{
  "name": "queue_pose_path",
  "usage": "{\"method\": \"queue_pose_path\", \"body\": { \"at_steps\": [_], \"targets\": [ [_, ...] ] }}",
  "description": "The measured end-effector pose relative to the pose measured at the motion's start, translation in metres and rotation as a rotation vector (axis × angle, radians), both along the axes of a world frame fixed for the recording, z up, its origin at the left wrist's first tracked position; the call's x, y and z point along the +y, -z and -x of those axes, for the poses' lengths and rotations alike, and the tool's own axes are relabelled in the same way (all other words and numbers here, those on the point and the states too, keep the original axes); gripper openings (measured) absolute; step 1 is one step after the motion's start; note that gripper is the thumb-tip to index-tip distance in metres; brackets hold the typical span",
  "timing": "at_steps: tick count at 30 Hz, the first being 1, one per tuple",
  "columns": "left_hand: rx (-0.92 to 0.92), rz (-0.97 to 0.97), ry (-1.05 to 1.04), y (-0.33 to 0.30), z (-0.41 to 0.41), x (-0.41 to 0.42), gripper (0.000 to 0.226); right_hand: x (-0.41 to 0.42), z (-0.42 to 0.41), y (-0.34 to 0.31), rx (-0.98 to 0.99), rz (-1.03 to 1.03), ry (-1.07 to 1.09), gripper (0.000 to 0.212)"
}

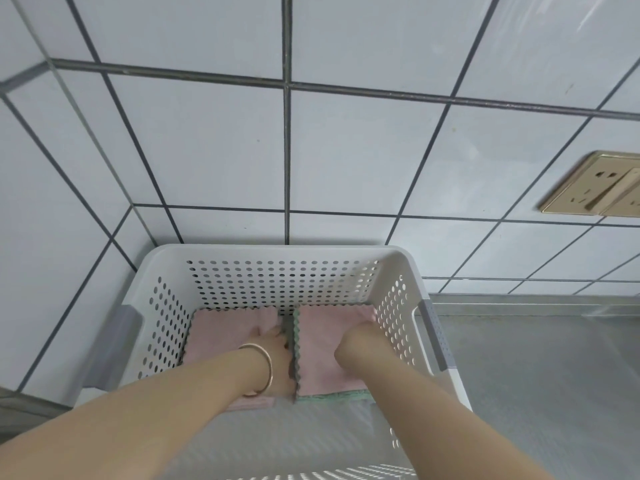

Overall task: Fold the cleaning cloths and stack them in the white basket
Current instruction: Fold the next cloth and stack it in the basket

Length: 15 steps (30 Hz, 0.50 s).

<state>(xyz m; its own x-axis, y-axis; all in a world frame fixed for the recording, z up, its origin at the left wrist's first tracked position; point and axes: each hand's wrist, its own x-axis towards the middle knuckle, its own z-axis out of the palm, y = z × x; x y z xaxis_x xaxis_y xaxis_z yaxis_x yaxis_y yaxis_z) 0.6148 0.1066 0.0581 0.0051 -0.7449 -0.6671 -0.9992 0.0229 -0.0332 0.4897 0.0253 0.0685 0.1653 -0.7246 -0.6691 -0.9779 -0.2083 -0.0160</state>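
While both forearms reach down into it, the white basket (277, 252) stands on a grey counter (540, 368) at the picture's 6 o'clock, pushed into a corner of pale tiled wall (346, 150). Contents: two stacks of folded cloths, side by side on the basket floor with a narrow gap between. Left stack (228, 327), at 9 o'clock of the gap, pink on top. Right stack (325, 341), at 3 o'clock of the gap, pink on top with a green edge showing beneath at its near side. Left hand (275, 355), gold bangle (261, 370) at the wrist, lies on the left stack with fingers at the gap; grip cannot be told. Right hand (358, 341) rests on the right stack, fingers turned under and hidden; cannot tell either. Gold socket plate (595, 183) on the wall at 3 o'clock.
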Motion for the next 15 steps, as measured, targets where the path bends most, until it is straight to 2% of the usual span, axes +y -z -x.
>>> {"method": "queue_pose_path", "body": {
  "at_steps": [1, 3, 5, 6, 10, 12, 15],
  "targets": [
    [0.121, 0.109, -0.108, -0.003, -0.004, -0.001, 0.048, -0.003, 0.001, 0.006, -0.038, 0.007, 0.084, 0.024],
    [0.266, 0.379, -0.308, -0.005, -0.011, -0.001, 0.029, -0.008, -0.003, 0.015, -0.104, 0.006, 0.277, 0.06],
    [0.231, 0.528, -0.415, -0.005, -0.018, -0.001, 0.028, -0.009, -0.008, 0.019, -0.114, -0.029, 0.382, 0.074],
    [0.177, 0.511, -0.454, -0.002, -0.022, 0.0, 0.036, -0.009, -0.01, 0.021, -0.109, -0.011, 0.397, 0.072],
    [-0.033, 0.21, -0.515, 0.014, -0.036, 0.008, 0.075, -0.01, -0.009, 0.027, -0.168, 0.031, 0.442, 0.054],
    [-0.031, 0.108, -0.495, 0.018, -0.038, 0.012, 0.079, -0.01, -0.007, 0.028, -0.203, 0.003, 0.459, 0.044],
    [-0.021, 0.076, -0.436, 0.011, -0.041, 0.01, 0.068, -0.007, -0.005, 0.024, -0.214, -0.002, 0.447, 0.038]
  ]
}}
